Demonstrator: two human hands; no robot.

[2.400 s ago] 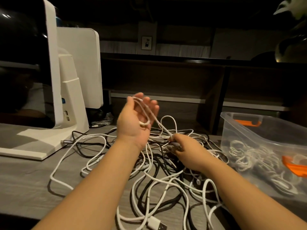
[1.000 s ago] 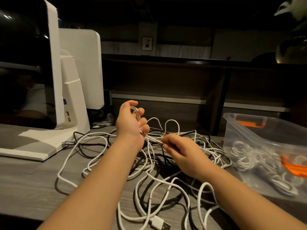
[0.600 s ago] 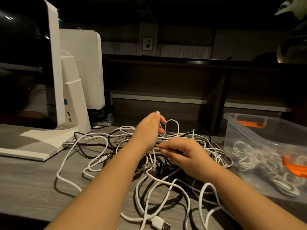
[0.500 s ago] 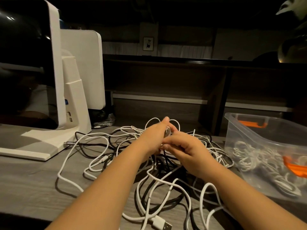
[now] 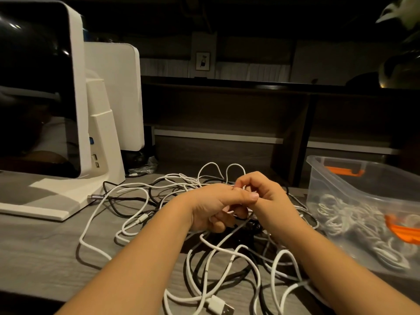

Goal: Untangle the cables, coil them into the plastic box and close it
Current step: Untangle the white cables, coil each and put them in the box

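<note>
A tangle of white and black cables spreads over the grey desk in front of me. My left hand and my right hand meet above the middle of the pile. The left hand's fingers curl round a thin white cable. The right hand pinches the same white cable close by. A white USB plug lies at the near edge. The clear plastic box stands open at the right, with coiled white cables inside it.
A white monitor stand with a dark screen fills the left side. An orange latch shows on the box's near side and another on its far rim. A dark shelf unit runs behind the desk.
My left hand came down from a raised position with a cable loop, moved right and turned palm-down onto the pile. My right hand rose slightly to meet it.
</note>
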